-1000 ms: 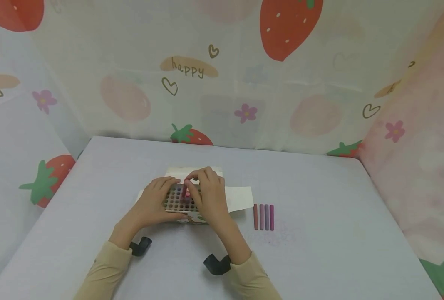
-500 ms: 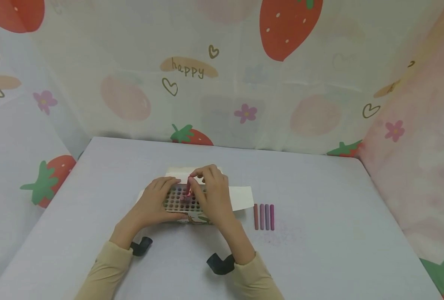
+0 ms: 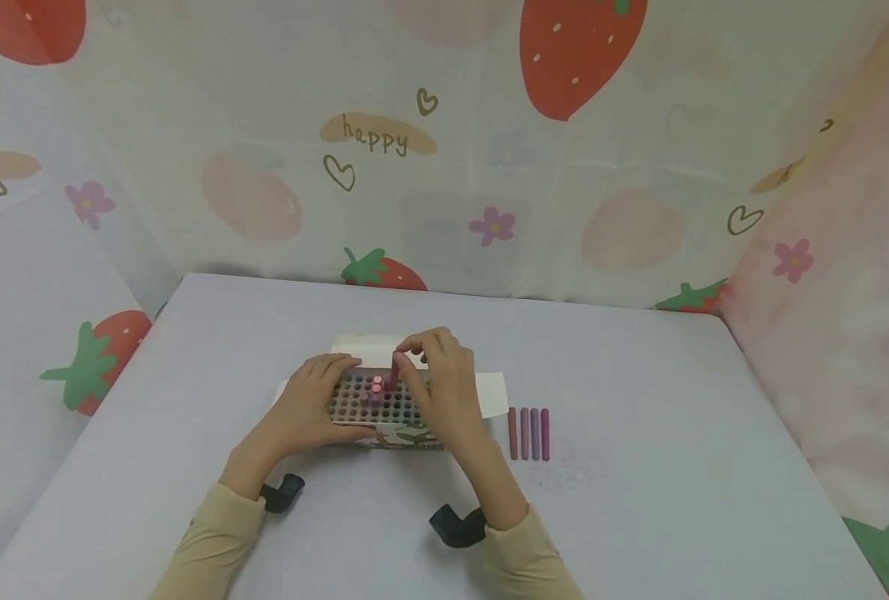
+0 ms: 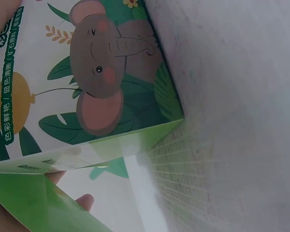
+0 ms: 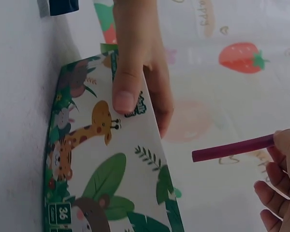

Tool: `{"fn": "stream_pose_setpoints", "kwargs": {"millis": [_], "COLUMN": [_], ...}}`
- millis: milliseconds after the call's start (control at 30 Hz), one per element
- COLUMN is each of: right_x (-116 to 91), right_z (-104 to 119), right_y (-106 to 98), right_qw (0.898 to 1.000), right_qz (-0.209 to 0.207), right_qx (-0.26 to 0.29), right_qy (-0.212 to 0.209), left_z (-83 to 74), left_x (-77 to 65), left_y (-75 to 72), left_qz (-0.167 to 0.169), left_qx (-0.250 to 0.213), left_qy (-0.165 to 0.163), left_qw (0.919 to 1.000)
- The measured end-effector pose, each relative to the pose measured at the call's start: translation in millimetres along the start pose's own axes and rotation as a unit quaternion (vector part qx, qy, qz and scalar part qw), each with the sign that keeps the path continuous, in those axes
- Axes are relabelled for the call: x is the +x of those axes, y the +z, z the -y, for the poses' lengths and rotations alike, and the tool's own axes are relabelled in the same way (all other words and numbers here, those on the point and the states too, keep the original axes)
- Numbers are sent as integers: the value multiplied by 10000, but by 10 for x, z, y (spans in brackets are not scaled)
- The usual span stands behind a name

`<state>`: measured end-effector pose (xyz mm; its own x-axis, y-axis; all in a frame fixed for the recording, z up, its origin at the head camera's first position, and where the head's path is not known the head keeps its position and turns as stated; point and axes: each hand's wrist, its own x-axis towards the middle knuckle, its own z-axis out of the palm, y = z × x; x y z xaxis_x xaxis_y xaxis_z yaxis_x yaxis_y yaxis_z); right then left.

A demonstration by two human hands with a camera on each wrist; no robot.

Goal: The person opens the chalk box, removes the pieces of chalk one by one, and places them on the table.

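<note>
An upright chalk box (image 3: 407,437) with a grid of holes on top and animal pictures on its sides stands on the table. My left hand (image 3: 305,408) grips its left end, thumb on the front face, fingers over the back. Between thumb and index finger, my right hand (image 3: 444,387) pinches a dark red chalk stick (image 5: 232,149) by its upper end. The stick stands nearly upright over the holes in the head view; its lower tip is free of the box in the right wrist view. A few pink chalk ends (image 3: 377,382) poke up from the middle holes.
Right of the box, several chalk sticks (image 3: 524,433) lie side by side in a row. Opened white flaps (image 3: 493,395) spread from the box's sides and back. Black wrist cameras (image 3: 459,527) hang under both forearms. Faint pink smudges mark the white table (image 3: 639,467).
My right hand has shifted to the right over the box, carrying the dark red chalk stick. More pink chalk ends now show in the holes. My left hand has stayed in place.
</note>
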<state>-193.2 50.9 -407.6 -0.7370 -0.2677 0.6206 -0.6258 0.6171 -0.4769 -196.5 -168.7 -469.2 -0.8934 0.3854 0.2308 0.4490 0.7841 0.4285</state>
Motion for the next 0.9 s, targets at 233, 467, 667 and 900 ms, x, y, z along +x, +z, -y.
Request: {"fn": "stream_pose_setpoints", "kwargs": {"millis": [233, 467, 667, 900], "right_x": [-26, -93, -139, -187], "right_z": [-68, -208, -328, -476], "right_y": [-160, -323, -472, -678], "right_qw": [9998, 9982, 9964, 9945], "right_qz": [117, 347, 373, 380], "right_qx": [-87, -252, -400, -422], "right_qy": [108, 416, 653, 878], "left_z": [-11, -5, -1, -29], "left_x": [-7, 2, 5, -5], "left_y": [-6, 0, 4, -23], "left_qz": [-47, 19, 14, 84], "left_qx": [-12, 30, 38, 9], "left_qy": [25, 37, 59, 36], "left_qw": [10000, 10000, 10000, 10000]}}
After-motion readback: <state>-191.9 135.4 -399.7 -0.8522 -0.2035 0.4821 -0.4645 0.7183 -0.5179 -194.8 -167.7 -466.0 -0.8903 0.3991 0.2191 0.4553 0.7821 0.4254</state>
